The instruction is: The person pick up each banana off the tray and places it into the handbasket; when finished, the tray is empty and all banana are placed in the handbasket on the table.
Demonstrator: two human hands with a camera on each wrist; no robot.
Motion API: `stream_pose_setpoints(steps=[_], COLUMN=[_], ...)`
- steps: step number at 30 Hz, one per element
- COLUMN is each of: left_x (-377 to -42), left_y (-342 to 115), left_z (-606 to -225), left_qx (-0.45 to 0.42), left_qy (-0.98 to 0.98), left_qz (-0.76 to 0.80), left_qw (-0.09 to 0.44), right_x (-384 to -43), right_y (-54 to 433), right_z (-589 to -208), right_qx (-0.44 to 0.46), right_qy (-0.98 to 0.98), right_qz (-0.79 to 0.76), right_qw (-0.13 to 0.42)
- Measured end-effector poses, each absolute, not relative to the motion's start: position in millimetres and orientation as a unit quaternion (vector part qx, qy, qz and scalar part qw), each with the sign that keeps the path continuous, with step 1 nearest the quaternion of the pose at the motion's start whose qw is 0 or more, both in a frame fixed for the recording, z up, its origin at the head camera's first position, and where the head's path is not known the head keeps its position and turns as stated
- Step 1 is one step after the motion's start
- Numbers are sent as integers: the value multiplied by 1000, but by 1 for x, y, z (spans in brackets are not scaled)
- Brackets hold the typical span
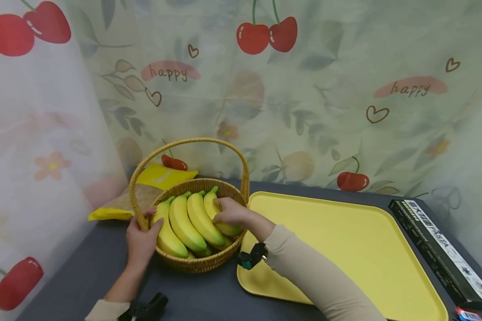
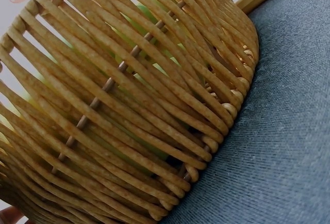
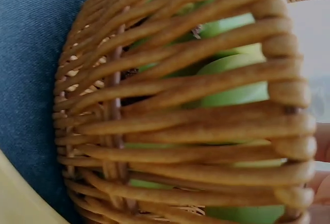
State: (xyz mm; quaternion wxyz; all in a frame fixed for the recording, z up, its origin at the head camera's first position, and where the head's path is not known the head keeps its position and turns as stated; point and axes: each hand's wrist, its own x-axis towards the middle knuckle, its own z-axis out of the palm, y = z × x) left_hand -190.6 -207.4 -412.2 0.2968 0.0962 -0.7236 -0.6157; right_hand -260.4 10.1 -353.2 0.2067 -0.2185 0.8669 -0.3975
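Note:
A round wicker basket [image 1: 194, 266] with a tall arched handle stands on the dark tabletop, left of the yellow tray. Several yellow bananas [image 1: 179, 220] with greenish tips lie side by side inside it. My left hand [image 1: 139, 240] grips the basket's left rim at the foot of the handle, its thumb beside the leftmost banana. Over the right rim reaches my right hand [image 1: 233, 212], its fingers and thumb on the rightmost banana. Woven basket wall [image 2: 129, 95] fills most of the left wrist view. In the right wrist view, green shows through the weave [image 3: 196, 126].
Right of the basket lies a large yellow tray [image 1: 337, 249], partly under my right forearm. A long black box [image 1: 438, 254] lies along its far right side. Behind the basket rests a yellow and brown packet [image 1: 166, 176]. A patterned curtain [image 1: 289, 98] closes the back.

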Motion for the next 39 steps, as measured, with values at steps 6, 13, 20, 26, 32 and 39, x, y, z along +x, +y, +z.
stream_pose_setpoints(steps=[6,13,20,26,32,39], left_x=[-190,-194,-196,-198,-195,-189], left_y=[-208,-204,-202,-205,-211,-219], left_z=[-411,-413,-413,-414,-412,-407], left_qx=[99,96,89,94,108,121], left_qy=[-733,-737,-738,-738,-748,-774], left_qz=[-607,-606,-607,-605,-601,-577], left_qw=[290,285,283,284,260,231], right_x=[-259,-264,-263,-254,-233,-208], right_y=[11,16,29,51,80,118], right_z=[-356,-360,-351,-338,-327,-329], right_qx=[-211,-204,-203,-220,-262,-284], right_qy=[859,860,856,845,840,844], right_qz=[-415,-414,-426,-442,-429,-411], right_qw=[214,217,212,205,203,194])
